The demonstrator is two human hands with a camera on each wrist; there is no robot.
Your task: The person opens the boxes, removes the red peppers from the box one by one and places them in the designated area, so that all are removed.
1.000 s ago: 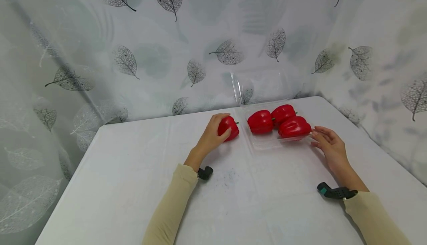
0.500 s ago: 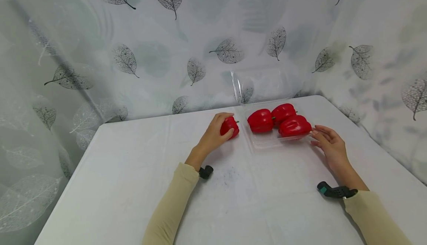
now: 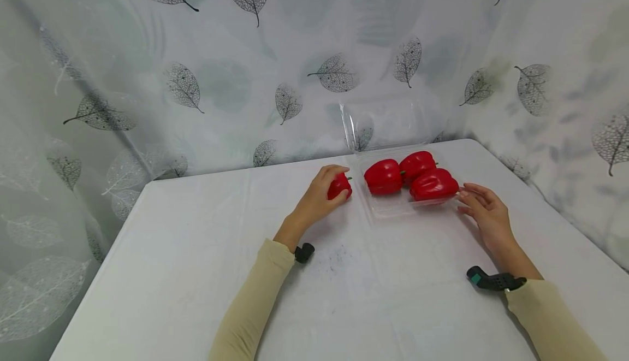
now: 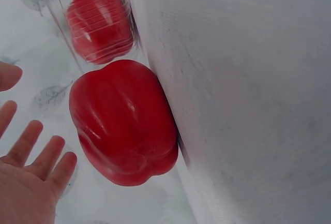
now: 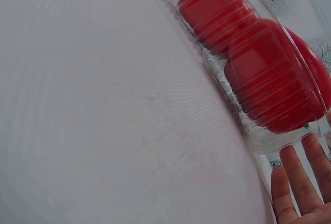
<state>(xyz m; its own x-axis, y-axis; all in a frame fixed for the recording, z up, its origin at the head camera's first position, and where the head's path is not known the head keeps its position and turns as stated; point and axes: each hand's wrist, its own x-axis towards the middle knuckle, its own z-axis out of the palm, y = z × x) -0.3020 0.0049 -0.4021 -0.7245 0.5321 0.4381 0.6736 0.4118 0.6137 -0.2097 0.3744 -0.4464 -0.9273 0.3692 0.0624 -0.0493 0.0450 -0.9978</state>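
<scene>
In the head view, my left hand (image 3: 314, 200) arches over a red bell pepper (image 3: 339, 186) lying on the table left of a clear plastic container (image 3: 388, 211). The left wrist view shows this pepper (image 4: 126, 123) whole, with the thumb and spread fingers (image 4: 46, 157) apart from it. My right hand (image 3: 486, 216) is at the container's right end, its fingertips right at the wall. The right wrist view shows those fingers (image 5: 297, 177) fairly straight below the container's end (image 5: 274, 144). Inside the container lie three red bell peppers (image 3: 383, 177), stems showing on some.
The container's transparent lid (image 3: 385, 126) stands raised at the back against a leaf-patterned curtain (image 3: 221, 93). A white cloth covers the table (image 3: 196, 273). Dark wrist cameras (image 3: 496, 280) are strapped on both wrists, over beige sleeves.
My left hand has shifted slightly to the right, covering more of the loose pepper. The right hand and the container have stayed in place.
</scene>
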